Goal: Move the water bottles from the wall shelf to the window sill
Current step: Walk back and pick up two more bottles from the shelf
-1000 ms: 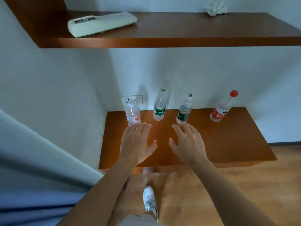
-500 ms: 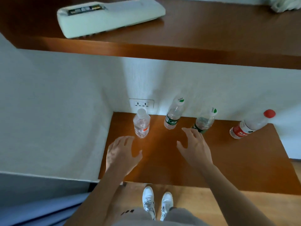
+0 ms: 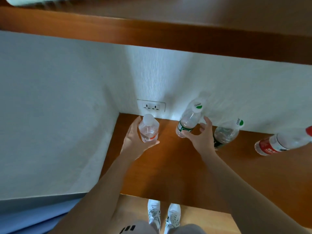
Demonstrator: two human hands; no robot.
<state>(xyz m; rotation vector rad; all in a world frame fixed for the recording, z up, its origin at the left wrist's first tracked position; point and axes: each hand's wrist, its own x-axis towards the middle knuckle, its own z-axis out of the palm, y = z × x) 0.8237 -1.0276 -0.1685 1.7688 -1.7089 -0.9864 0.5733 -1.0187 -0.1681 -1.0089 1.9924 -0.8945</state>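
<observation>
1. My left hand (image 3: 133, 139) is spread in a cup round the small bottle (image 3: 148, 130), with the fingers along its left side and the thumb at its base. I cannot tell whether the grip is firm.
2. My right hand (image 3: 200, 137) is spread, with the thumb at the foot of the green-label bottle (image 3: 187, 122) and the fingers past its right side.
3. To the right of that hand, a dark-label bottle (image 3: 224, 132) is just beside it and a red-label bottle (image 3: 276, 144) is farther out.
4. All four bottles are on the shelf (image 3: 168, 166) beneath my hands.
</observation>
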